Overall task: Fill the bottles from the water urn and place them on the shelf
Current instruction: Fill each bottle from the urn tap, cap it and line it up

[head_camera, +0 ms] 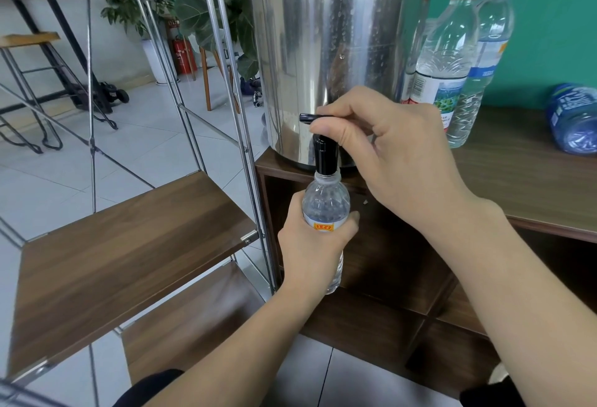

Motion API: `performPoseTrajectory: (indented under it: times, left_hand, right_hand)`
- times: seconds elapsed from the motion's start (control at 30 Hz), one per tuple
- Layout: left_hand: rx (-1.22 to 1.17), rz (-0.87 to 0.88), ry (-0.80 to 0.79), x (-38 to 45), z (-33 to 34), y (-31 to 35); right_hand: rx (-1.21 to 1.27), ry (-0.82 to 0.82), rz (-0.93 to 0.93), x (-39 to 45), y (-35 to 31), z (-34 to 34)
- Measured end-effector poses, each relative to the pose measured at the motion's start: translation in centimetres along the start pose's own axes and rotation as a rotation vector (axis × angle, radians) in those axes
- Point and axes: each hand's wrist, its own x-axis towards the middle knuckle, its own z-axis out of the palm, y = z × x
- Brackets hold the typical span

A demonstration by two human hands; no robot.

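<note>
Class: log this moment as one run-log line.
left hand holds small bottle under spout | right hand pinches tap lever

dark wood cabinet top [533, 187] on the right | steel urn [336, 51] sits at its left end | three capped bottles [452, 57] upright just right of the urn | blue bottle [571, 119] lying on its side far right | wood shelf [129, 245] at left on the tiled floor [145, 135]

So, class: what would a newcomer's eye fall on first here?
The shiny steel urn at top centre. Below it, the right hand holds the black tap lever while the left hand grips a small clear bottle under the spout. An empty wooden shelf waits left.
</note>
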Motion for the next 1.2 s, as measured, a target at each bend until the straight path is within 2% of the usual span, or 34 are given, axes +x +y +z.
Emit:
performPoseTrajectory:
  times: [0.1,0.2,0.27,0.4,0.57,0.7,0.93,1.2]
  left_hand:
    - [-0.005,0.002,-0.002,0.1,0.0,-0.1]
    - [0.007,0.005,0.001,0.1,0.0,-0.1]
    - [0.015,0.006,0.001,0.1,-0.1,0.0]
    - [0.024,0.021,-0.005,0.3,-0.3,-0.1]
    - [0.042,0.021,0.002,0.3,-0.3,-0.2]
    - [0.055,0.012,-0.015,0.0,-0.4,-0.3]
    - [0.073,0.007,-0.024,-0.6,-0.6,-0.3]
    - [0.06,-0.005,-0.033,-1.0,-0.8,-0.3]
  right_hand:
    - [0.021,0.004,0.031,0.2,-0.3,0.1]
    - [0.145,-0.037,0.191,0.5,-0.3,-0.3]
    - [0.139,-0.056,0.228,0.4,-0.1,-0.6]
    - [0.183,0.007,0.269,-0.2,0.4,-1.4]
    - [0.027,-0.028,0.306,-1.5,2.7,-2.6]
    - [-0.206,-0.128,0.415,-3.0,5.1,-3.6]
    - [-0.377,-0.47,0.534,-5.4,7.8,-4.5]
    - [-0.226,-0.439,0.5,-5.4,7.9,-4.8]
